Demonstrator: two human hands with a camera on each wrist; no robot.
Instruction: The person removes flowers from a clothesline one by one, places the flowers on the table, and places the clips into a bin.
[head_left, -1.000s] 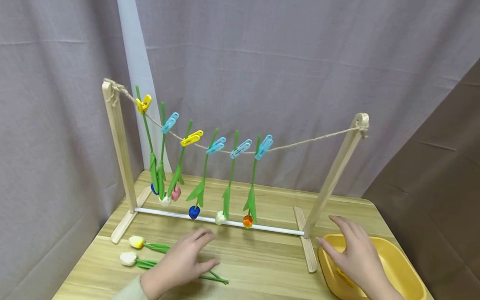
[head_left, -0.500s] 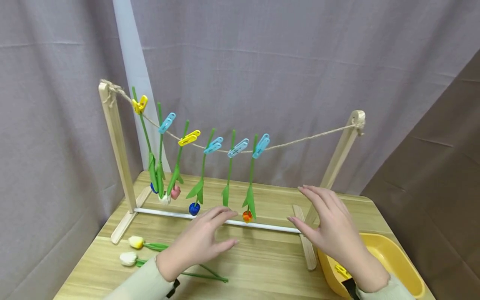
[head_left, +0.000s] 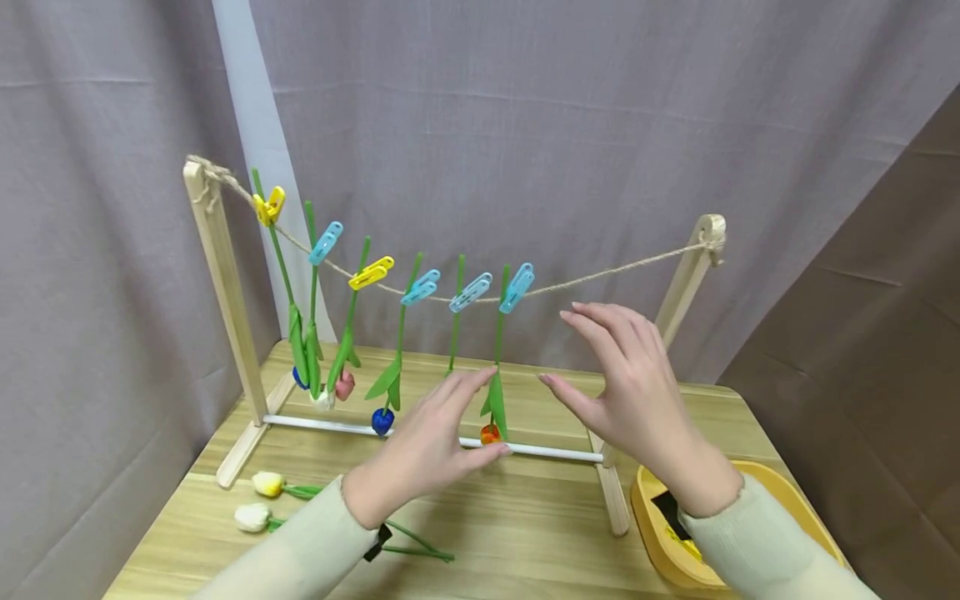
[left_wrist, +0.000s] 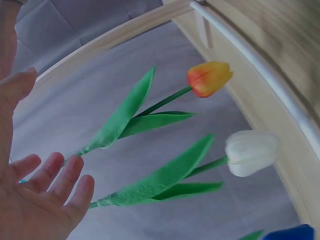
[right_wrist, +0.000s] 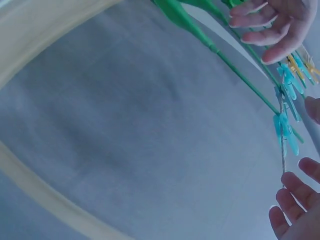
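Six or so is more than I count, so several artificial tulips hang head down from a twine line (head_left: pixel 600 274), each stem clipped by a yellow or blue clothespin (head_left: pixel 517 288). My left hand (head_left: pixel 427 446) is held with spread fingers in front of the orange tulip (left_wrist: pixel 209 80) and the white tulip (left_wrist: pixel 252 153), gripping nothing; it hides the white bloom in the head view. To the right of the last clothespin, my right hand (head_left: pixel 630 387) is raised, fingers and thumb apart, nothing between them. In the right wrist view its fingertips overlap the twine.
Wooden posts (head_left: pixel 225 292) with a white crossbar (head_left: pixel 555 452) carry the line. Two loose tulips, one yellow-white (head_left: pixel 267 483) and one white (head_left: pixel 252 517), lie front left. A yellow basin (head_left: pixel 787 492) with yellow clothespins (head_left: pixel 684 546) stands front right.
Both hands have risen from near the table and basin toward the hanging tulips; the left also moved right, the right moved left. The view has shifted slightly. Tulips and clothespins remain on the line.
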